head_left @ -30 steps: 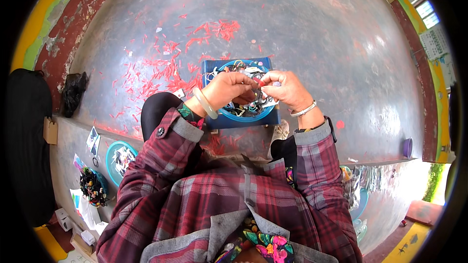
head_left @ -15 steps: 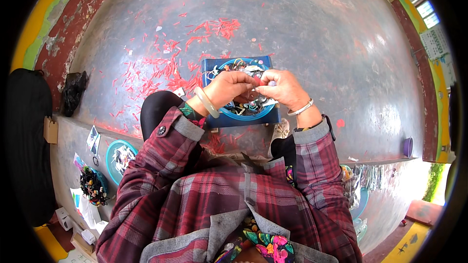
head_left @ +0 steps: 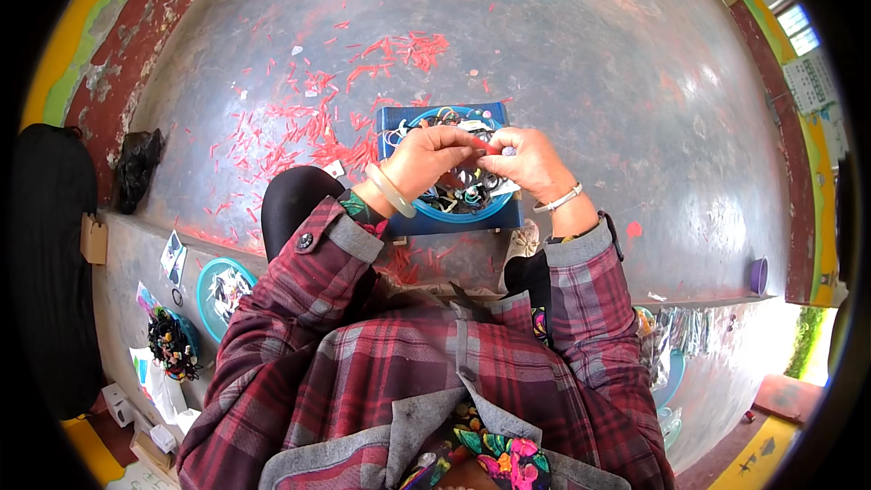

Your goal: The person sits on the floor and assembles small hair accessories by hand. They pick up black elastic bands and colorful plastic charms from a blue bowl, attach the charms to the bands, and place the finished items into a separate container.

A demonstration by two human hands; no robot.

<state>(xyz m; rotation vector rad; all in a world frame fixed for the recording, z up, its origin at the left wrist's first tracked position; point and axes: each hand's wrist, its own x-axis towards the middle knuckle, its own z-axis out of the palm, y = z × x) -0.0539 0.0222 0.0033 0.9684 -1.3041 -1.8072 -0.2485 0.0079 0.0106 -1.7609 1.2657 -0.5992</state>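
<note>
Both hands meet over a round blue basin holding a tangle of black, white and coloured bands or cords. Between them stretches a small, narrow red piece; its exact kind is too small to make out. My left hand pinches its left end with thumb and forefinger. At the other end, the fingertips of my right hand are closed on it, near a small pale purple thing. The basin rests on a dark blue stool or box. The palms hide part of the contents.
Red strips lie scattered over the grey floor beyond and left of the stool. A blue basin of white pieces and a heap of black bands are at my left. Clear packets and a purple cup stand right.
The red piece now shows more plainly between my fingertips. My left hand has shifted very slightly; the right has hardly moved.
</note>
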